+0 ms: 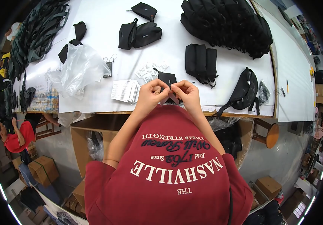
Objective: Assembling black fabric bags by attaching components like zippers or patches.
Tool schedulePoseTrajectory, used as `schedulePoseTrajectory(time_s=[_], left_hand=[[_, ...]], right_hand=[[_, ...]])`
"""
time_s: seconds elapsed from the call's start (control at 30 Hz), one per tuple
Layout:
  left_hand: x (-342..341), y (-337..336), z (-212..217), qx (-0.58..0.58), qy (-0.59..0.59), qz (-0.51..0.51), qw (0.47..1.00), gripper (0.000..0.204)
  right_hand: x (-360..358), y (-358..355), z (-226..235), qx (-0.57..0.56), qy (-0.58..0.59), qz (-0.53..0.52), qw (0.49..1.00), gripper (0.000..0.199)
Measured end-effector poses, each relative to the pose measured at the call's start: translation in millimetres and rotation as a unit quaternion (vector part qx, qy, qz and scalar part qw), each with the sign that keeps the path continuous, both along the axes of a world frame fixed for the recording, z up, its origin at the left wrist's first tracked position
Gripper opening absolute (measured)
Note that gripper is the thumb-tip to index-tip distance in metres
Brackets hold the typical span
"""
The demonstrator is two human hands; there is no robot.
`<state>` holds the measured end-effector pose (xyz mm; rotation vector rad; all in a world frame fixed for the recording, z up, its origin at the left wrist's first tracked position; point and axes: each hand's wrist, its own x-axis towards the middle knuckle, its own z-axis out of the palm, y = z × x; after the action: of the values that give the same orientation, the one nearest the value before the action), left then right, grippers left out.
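At the table's front edge, close to my body, both hands work with bent, pinching fingers. My left hand [152, 96] and my right hand [187, 96] are a finger's width or so apart. What lies in their fingertips is too small to tell. A pale, thin strip [172, 96] shows between and below them. Just beyond the fingers lies a small black pouch [166, 77], partly hidden by them. Left of it are a stack of white printed cards [125, 91] and scattered white labels [146, 72].
Crumpled clear plastic bags [79, 67] lie left, by a black hang tag [107, 69]. Black pouches [145, 35] sit at the back, folded black bags [201, 62] and a waist bag [244, 90] to the right. A large black bag pile [225, 24] and dark straps [37, 30] flank the far side.
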<state>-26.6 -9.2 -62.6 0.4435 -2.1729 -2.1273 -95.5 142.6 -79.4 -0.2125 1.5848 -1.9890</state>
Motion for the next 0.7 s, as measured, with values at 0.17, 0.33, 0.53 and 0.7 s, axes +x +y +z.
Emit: schedulePoseTrajectory(time_s=[0.17, 0.33, 0.53, 0.7], left_hand=[[0, 5, 4, -0.013, 0.000, 0.006, 1.000, 0.012], [7, 9, -7, -0.022, -0.007, -0.058, 0.998, 0.012], [-2, 28, 2, -0.092, 0.005, -0.279, 0.956, 0.013], [0, 30, 5, -0.086, 0.038, -0.306, 0.947, 0.016]], right_hand=[[-5, 2, -4, -0.023, -0.009, 0.039, 0.999, 0.008], [-42, 16, 14, 0.059, 0.014, 0.185, 0.981, 0.016], [-59, -26, -35, 0.421, 0.275, 0.209, 0.839, 0.053], [-54, -28, -44, 0.535, 0.341, 0.344, 0.692, 0.049]])
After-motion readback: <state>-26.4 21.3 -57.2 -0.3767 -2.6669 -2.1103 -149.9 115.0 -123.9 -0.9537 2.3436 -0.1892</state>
